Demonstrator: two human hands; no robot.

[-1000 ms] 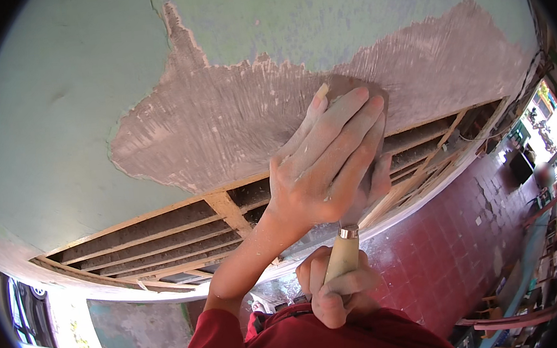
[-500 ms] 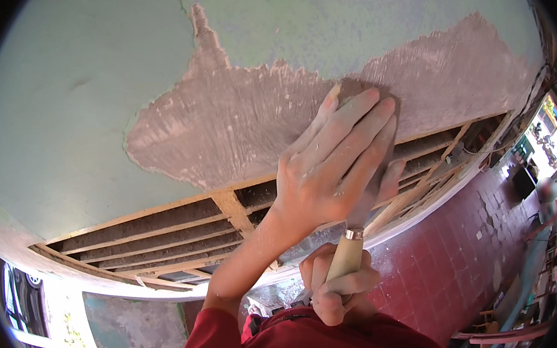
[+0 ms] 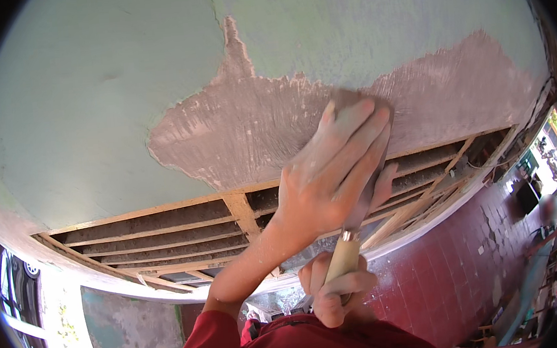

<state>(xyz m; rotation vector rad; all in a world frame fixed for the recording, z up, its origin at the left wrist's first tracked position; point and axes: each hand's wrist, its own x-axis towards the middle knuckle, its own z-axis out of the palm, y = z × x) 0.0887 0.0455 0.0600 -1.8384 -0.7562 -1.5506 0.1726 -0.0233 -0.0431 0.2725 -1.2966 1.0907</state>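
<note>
My right hand (image 3: 343, 287) is wrapped round the cream handle of a scraper (image 3: 343, 259), a long tapering tool with a metal collar. Its grey blade runs up and away, the broad end resting against a rough, bare mauve-grey patch (image 3: 242, 124) in the green painted wall. Dusty with pale powder, my left hand (image 3: 330, 163) lies flat over the blade. Its fingers are stretched toward the blade's tip, with the thumb out at the right side. Much of the blade is hidden beneath this hand.
Below the patch runs a wooden vent frame (image 3: 239, 210) with dark slatted openings. Red floor tiles (image 3: 424, 280) stretch to the right, where assorted clutter (image 3: 543, 290) stands along the edge. Dark vehicles (image 3: 24, 305) show at the lower left.
The wall patch and vent frame have shifted slightly right and down in view. The blade's end and my left fingertips sit a little lower and to the left; both hands keep their places on the scraper.
</note>
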